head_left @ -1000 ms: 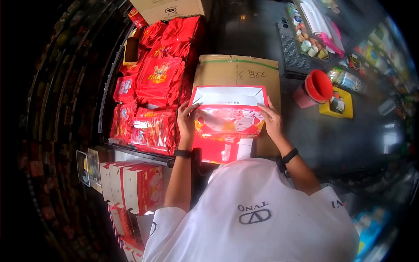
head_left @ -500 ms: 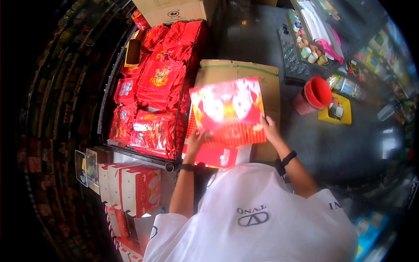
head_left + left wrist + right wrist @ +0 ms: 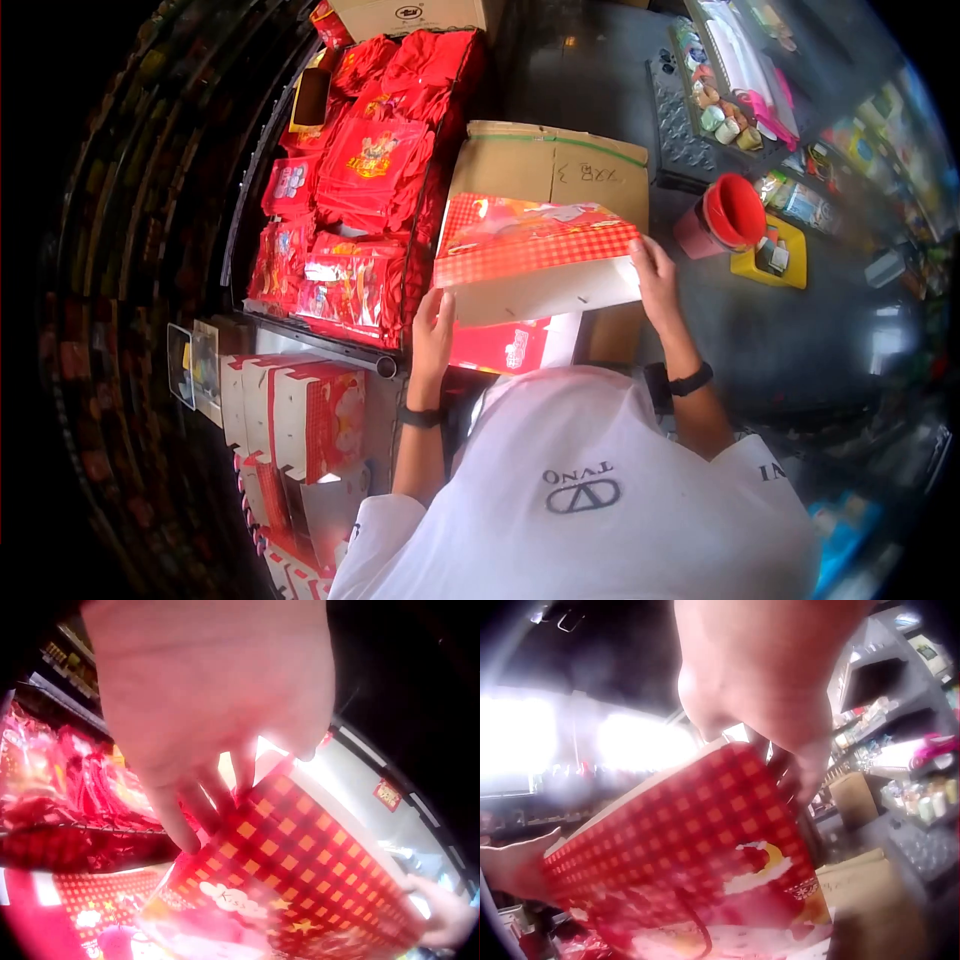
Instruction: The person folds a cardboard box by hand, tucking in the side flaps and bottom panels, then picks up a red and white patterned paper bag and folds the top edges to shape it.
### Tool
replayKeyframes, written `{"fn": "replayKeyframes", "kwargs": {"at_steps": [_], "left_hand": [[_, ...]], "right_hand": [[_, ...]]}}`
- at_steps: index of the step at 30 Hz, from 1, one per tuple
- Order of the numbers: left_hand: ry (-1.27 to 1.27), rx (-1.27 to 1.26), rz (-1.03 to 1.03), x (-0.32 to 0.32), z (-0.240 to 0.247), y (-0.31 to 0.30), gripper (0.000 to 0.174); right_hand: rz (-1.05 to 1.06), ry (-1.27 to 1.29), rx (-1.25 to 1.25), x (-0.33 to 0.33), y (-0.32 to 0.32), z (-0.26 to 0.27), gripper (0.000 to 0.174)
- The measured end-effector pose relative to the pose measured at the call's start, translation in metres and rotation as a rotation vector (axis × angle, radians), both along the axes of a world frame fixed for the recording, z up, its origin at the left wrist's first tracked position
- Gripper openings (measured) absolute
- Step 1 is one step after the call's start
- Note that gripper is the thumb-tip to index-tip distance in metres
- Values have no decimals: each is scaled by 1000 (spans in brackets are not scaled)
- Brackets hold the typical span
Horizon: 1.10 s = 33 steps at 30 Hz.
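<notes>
I hold a red checked gift box up between both hands, above a brown carton. Its checked side faces up and its white underside faces me. My left hand grips the lower left corner; in the left wrist view its fingers lie on the checked box. My right hand grips the right end, and the right wrist view shows its fingers behind the end of the box. A flat red box blank lies beneath, near my chest.
A wire rack of red packets stands to the left. Folded-up red and white boxes stand at lower left. A red cup and a yellow tray sit on the right, with shelves of small goods behind.
The box lay flat on the carton with its white flap open. Both hands lifted and turned it over, so it now hangs tilted with the checked side up.
</notes>
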<state>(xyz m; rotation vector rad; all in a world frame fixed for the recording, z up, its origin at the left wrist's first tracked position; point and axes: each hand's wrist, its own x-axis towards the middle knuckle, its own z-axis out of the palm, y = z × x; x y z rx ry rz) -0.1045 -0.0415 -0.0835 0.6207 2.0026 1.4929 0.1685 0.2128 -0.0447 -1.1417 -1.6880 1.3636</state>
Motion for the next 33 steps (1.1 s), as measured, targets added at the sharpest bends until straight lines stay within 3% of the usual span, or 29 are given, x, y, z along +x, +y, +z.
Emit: {"fn": "replayKeyframes", "kwargs": {"at_steps": [4,8,12,13,14,21,24,28,33], "left_hand": [[-161,39,3,11,12,-11,53],[-284,79,-8,6,-13,-7,59],[-136,199,-88,2,-26,4,65],[-280,113,-110,9,11,7,61],[-309,221,-124,8,5,10,60],[-181,236,-154,10,8,8,63],[-189,286,-180,15,7,9,64],[-82,181,-250,20,10,8,67],[33,186,-204,31,27,15,75]], "right_hand": [[0,-18,28,14,-2,-3,41],[12,-27,24,16,5,-29,42],[24,-26,72,14,7,-30,43],[50,-45,53,17,10,-32,43],[49,-43,77,17,12,-35,42],[62,-134,194,21,8,-22,41],[70,-375,415,21,7,-11,36],[203,-664,953,3,-6,22,20],[570,-435,851,-54,-37,37,20]]}}
